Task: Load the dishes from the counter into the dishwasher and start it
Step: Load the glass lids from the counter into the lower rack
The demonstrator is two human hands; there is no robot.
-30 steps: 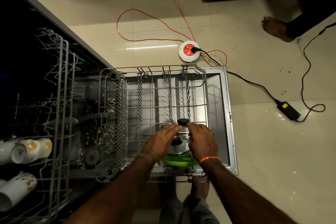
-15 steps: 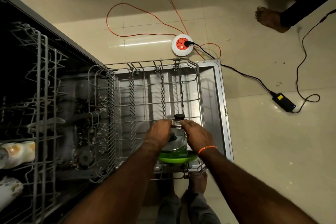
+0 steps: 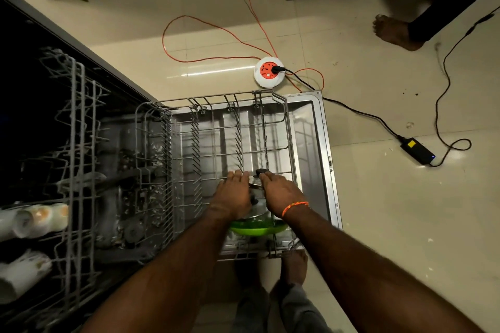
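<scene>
From the head view I look down on a cream tiled floor (image 3: 378,211) with the dishwasher door (image 3: 311,130) dropped flat and the lower rack (image 3: 216,130) rolled out over it. My left hand (image 3: 232,194) and right hand (image 3: 281,192) meet over a steel lid (image 3: 257,204) standing on edge in the rack's near right corner, just behind a green plate (image 3: 254,227). The left hand's fingers lie fairly straight against the lid; the right hand's fingers curl at its black knob (image 3: 262,171). White cups (image 3: 35,219) sit in the upper rack (image 3: 75,157). A round orange socket (image 3: 268,71) lies on the floor beyond.
</scene>
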